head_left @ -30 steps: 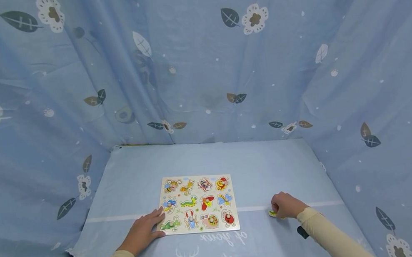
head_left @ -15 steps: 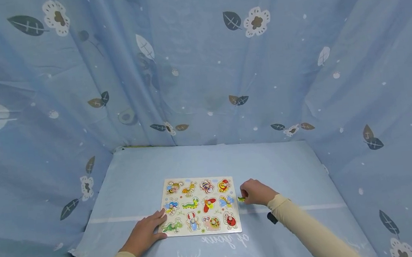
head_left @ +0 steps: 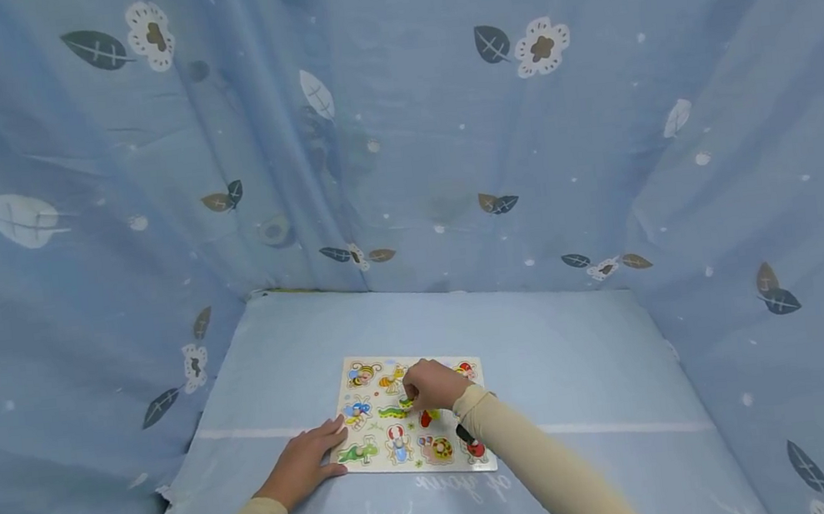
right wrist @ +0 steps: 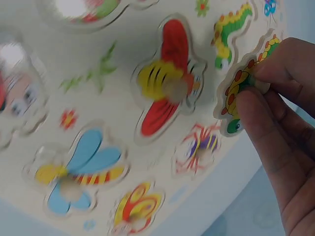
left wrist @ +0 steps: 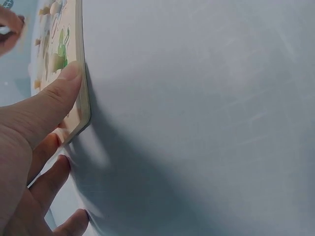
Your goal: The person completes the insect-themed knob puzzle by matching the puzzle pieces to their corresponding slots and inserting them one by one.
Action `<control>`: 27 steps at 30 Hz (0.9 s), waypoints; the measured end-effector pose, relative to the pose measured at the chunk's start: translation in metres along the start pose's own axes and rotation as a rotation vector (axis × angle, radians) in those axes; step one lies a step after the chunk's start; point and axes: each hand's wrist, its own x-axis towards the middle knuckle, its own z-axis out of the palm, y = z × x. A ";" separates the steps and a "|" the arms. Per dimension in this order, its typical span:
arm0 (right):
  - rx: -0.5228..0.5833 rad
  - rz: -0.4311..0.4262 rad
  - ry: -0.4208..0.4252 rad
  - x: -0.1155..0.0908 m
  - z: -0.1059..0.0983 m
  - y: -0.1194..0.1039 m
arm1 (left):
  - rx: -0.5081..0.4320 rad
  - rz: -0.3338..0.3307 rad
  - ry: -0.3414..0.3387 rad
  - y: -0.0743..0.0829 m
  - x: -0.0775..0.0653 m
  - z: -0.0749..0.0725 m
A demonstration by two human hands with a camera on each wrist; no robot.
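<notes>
A wooden peg puzzle board (head_left: pixel 381 464) with knobbed insect pieces lies on the table. My right hand (head_left: pixel 436 387) is over its middle, pinching the knob of a green and yellow caterpillar piece (right wrist: pixel 231 101) between thumb and fingertips. Just beside that piece, the matching caterpillar slot (right wrist: pixel 229 34) shows its printed picture. In the right wrist view the piece is tilted and appears raised off the board. At the board's near left corner my left hand (head_left: pixel 302 465) rests with fingers spread; in the left wrist view its thumb (left wrist: pixel 56 93) presses on the rim.
Around the slot sit a red-winged bug piece (right wrist: pixel 165 81), a blue-winged dragonfly piece (right wrist: pixel 81 169) and a spider piece (right wrist: pixel 199 147), their knobs standing up. A pale blue cloth (head_left: pixel 566 358) covers the table. Patterned blue curtains (head_left: pixel 428 121) enclose the back and sides.
My right hand has carried the caterpillar piece leftward, from the table right of the board to above its middle. The left hand has stayed at the board's corner. The head view has shifted slightly.
</notes>
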 end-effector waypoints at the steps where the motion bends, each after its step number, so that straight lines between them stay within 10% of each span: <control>1: -0.009 0.000 0.003 0.004 0.004 -0.002 | 0.002 0.002 -0.002 0.001 0.001 0.001; 27: -0.023 0.043 -0.005 0.037 0.041 -0.015 | 0.005 -0.004 0.003 0.001 0.001 -0.001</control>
